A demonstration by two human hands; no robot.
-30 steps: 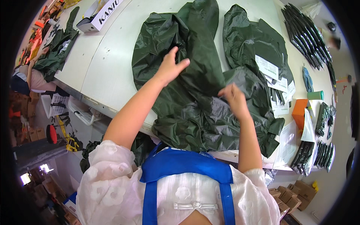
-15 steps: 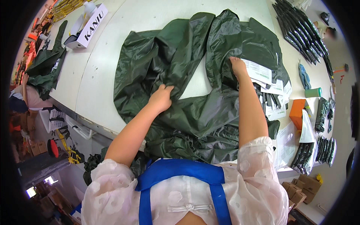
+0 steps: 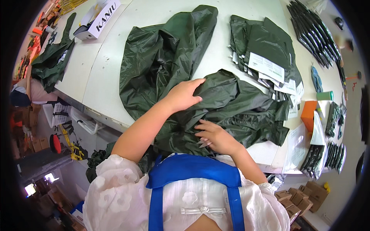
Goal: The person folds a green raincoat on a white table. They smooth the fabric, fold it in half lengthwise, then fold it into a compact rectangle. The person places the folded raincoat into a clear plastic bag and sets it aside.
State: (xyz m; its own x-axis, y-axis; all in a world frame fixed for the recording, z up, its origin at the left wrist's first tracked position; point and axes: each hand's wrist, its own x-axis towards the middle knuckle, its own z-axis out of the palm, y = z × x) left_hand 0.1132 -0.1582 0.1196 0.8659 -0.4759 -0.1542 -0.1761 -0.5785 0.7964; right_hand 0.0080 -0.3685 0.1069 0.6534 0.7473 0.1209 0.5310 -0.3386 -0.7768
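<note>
A dark green, shiny thin-fabric garment (image 3: pixel 154 65) lies crumpled over the white table in front of me, one sleeve-like part stretching to the far side. My left hand (image 3: pixel 185 95) rests on its middle, thumb and index finger apart, not gripping. Nearer to me, my right hand (image 3: pixel 216 138) is curled over the gathered cloth. From under its fingers sticks a small pointed metal tool (image 3: pixel 204 143); its handle is hidden in the palm. Just beyond the garment's right part lies a stack of folded green pieces (image 3: pixel 269 42) with white paper labels (image 3: pixel 266 66).
Rows of black packets (image 3: pixel 310 32) lie at the far right. A green tape roll (image 3: pixel 325 96) and an orange box (image 3: pixel 308 114) stand along the right side. A white carton (image 3: pixel 101 21) is at the far left, near another person's green garment (image 3: pixel 50 65).
My right hand has let go of the garment's far right part and come back toward me. That part now lies folded nearer, baring the labelled stack. My left hand has moved right and opened.
</note>
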